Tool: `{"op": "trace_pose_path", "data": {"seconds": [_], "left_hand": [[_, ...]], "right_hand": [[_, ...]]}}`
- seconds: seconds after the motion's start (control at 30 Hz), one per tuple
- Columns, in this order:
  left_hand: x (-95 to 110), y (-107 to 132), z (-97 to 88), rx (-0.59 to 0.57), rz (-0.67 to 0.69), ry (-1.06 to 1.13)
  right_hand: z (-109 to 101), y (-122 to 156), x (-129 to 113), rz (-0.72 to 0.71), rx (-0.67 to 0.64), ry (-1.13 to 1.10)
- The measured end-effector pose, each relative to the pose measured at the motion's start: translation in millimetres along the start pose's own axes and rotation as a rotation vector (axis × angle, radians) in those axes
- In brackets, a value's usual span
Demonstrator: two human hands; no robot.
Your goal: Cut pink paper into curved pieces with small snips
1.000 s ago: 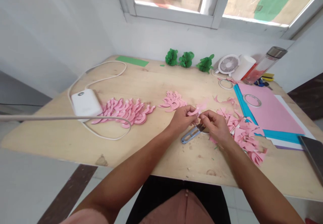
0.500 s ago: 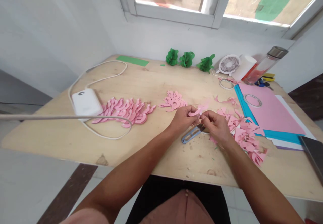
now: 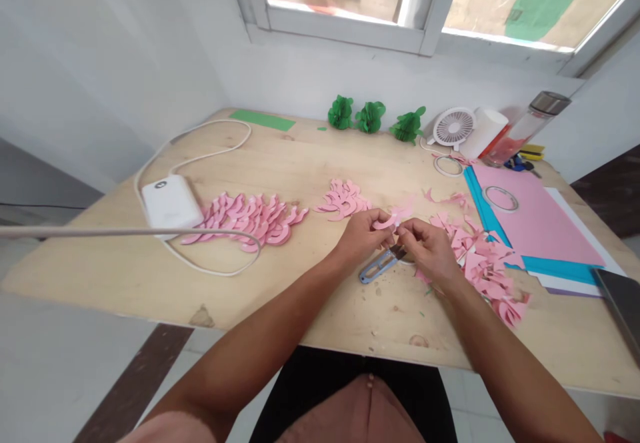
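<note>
Between the fingertips of both hands is a curved pink paper cutout (image 3: 385, 224). My left hand (image 3: 364, 235) pinches it from the left. My right hand (image 3: 427, 246) has its fingers closed at the cutout's right end, where a small whitish spot shows; the exact grip is partly hidden. Under the hands lies a utility knife (image 3: 379, 266) with a pale blue handle, its upper end beneath the fingers. Beyond the left hand sits a small heap of pink cutouts (image 3: 343, 198). Pink paper scraps (image 3: 487, 266) pile up beside the right hand.
Layered pink cutouts (image 3: 250, 220) lie left, near a white power bank (image 3: 173, 203) and its cable. Green paper shapes (image 3: 371, 117) line the wall. A small fan (image 3: 454, 128), a bottle (image 3: 525, 130), a tape roll (image 3: 501, 198) and pink sheets (image 3: 545, 223) occupy the right.
</note>
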State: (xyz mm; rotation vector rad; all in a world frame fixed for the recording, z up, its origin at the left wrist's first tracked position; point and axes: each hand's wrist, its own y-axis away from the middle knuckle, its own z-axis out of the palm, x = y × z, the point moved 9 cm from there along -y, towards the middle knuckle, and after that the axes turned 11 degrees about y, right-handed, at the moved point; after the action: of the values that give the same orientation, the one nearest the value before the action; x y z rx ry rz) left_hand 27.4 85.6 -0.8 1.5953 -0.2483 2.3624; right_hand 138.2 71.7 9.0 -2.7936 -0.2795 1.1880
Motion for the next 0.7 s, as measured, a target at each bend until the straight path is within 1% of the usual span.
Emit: {"op": "trace_pose_path", "data": {"seconds": [0.43, 0.7], "left_hand": [[0.9, 0.7, -0.3, 0.017, -0.013, -0.013], [0.2, 0.5, -0.5, 0.013, -0.008, -0.015]], "right_hand": [[-3.2, -0.7, -4.3, -0.009, 0.018, 0.046], [-1.7, -0.1, -2.5, -0.011, 0.012, 0.025]]}}
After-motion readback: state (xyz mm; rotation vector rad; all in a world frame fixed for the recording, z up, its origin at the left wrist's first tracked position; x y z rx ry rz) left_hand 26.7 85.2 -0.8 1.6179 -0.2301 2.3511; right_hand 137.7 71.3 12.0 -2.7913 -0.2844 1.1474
